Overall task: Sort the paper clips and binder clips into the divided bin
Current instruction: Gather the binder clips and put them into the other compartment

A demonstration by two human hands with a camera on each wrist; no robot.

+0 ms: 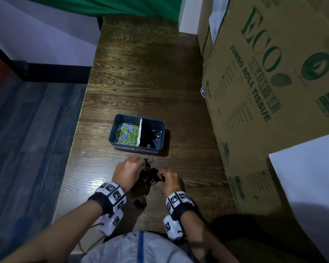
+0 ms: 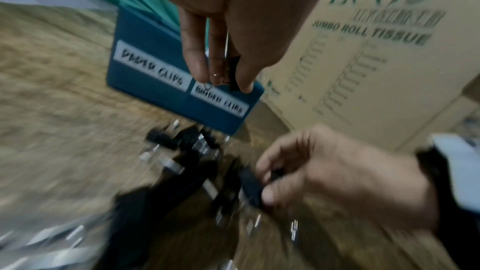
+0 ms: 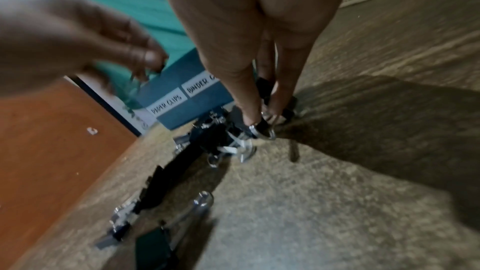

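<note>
Left hand: left hand [image 1: 129, 172] has curled fingers that pinch black binder clips at the top of the pile; in the left wrist view a clip sits between its fingertips [image 2: 200, 73].
Right hand: right hand [image 1: 170, 182] is closed on one binder clip at the right edge of the pile, thumb and fingers around the black body.
Binder clips: loose pile of binder clips [image 1: 149, 176] lies on the wooden table [image 1: 144, 82], between the two hands, with a few more clips nearer to the person.
Divided bin: divided bin [image 1: 160, 142] stands just beyond the pile, straight ahead of both hands, its long side across the view.
Compartments: paper clips [image 1: 126, 133] fill the left part; the right part already holds dark binder clips. A white divider [image 1: 140, 132] separates them.
Key relation: the binder-clip part lies forward and a little right of the pile, so I judge the right hand has the shorter way; the left hand must avoid the paper-clip side.
Beside: cardboard box [image 1: 273, 82] stands at the right of the table.
</note>
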